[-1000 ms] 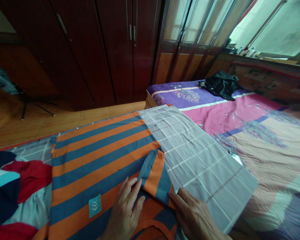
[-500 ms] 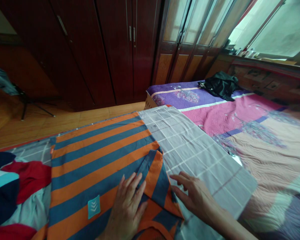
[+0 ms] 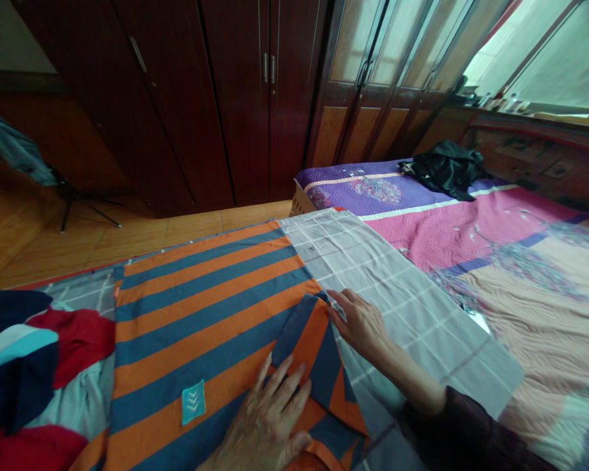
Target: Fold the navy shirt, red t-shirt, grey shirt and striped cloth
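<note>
An orange and blue-grey striped shirt (image 3: 201, 314) lies spread before me, a small turquoise patch (image 3: 193, 402) on its front. Its sleeve (image 3: 307, 340) is folded inward over the body on the right. My left hand (image 3: 269, 412) rests flat on the shirt beside the folded sleeve, fingers stretched out. My right hand (image 3: 360, 324) pinches the shirt's edge at the sleeve's upper corner between thumb and fingertips. The collar, near the bottom of the view, is partly hidden by my left hand.
Under the shirt is a grey checked cloth (image 3: 397, 314). Crumpled red, navy and white clothes (image 3: 39, 373) lie at the left. A bed with a patterned cover (image 3: 495, 229) stands to the right, a black garment (image 3: 444, 170) on it. Dark wardrobes (image 3: 240, 118) line the back.
My right hand has moved up and slightly left to the sleeve's upper corner and closed on the edge there. My left hand has slid a little right and down, still flat.
</note>
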Available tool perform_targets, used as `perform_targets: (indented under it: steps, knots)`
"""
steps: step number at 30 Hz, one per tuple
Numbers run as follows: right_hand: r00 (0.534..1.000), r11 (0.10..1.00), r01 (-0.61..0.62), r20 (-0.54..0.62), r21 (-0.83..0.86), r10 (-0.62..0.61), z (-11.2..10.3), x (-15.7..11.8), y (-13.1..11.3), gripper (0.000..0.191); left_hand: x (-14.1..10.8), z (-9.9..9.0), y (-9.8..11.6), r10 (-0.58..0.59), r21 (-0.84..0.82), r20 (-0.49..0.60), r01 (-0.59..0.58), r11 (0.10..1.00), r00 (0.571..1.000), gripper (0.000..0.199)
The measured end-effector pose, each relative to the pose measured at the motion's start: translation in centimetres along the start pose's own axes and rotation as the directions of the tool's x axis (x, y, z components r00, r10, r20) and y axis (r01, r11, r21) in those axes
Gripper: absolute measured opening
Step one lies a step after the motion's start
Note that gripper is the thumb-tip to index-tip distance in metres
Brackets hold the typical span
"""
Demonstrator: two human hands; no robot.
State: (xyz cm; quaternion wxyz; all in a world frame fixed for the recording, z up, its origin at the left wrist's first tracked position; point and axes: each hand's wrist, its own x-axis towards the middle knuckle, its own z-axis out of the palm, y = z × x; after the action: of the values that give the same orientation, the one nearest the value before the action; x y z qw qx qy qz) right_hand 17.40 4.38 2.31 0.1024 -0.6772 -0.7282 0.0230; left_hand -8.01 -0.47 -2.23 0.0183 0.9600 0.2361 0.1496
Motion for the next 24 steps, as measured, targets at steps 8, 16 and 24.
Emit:
perform_targets:
  steps: [8,16,24]
  knots:
    - [0.926,0.927,0.375,0.04,0.011,-0.376,2.3,-3.5,-1.8,0.065,0.1,-0.3,0.1,0.003,-0.013,-0.002,-0.003,1.0,1.0,0.06]
    - [0.894,0.893,0.449,0.009,-0.023,-0.448,3.5,-4.1,-1.3,0.071,0.1,-0.4,0.0,-0.017,-0.083,0.036,0.02,0.996,0.999,0.056]
    - [0.828,0.83,0.556,-0.061,-0.045,-0.558,4.2,-2.8,-1.5,0.074,0.4,-1.6,0.2,-0.098,-0.171,0.094,0.113,0.979,0.991,0.055]
